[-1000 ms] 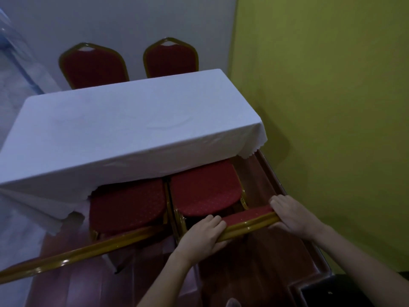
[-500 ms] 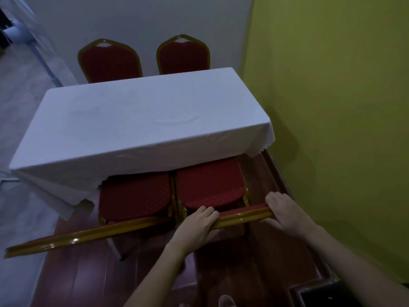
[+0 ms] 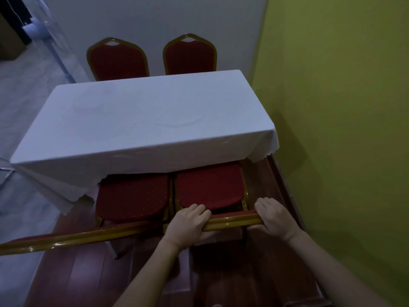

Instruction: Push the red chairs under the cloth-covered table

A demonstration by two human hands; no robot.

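Both hands' grip (image 3: pixel 234 220) on 1 of 4 red chairs (image 3: pixel 209 185), tbl (image 3: pixel 141 120) w/ cloth.

Four red chairs are showing: near-left chair (image 3: pixel 132 196), near-right chair (image 3: pixel 208 185), far-left chair (image 3: pixel 118 60), far-right chair (image 3: pixel 190 56). One cloth-covered counter (image 3: pixel 143 120) is standing between them.

looks like a banquet or function room: gold-framed red banquet chairs (image 3: pixel 117 60) around a white-clothed table (image 3: pixel 141 120), wood floor (image 3: pixel 254 273).
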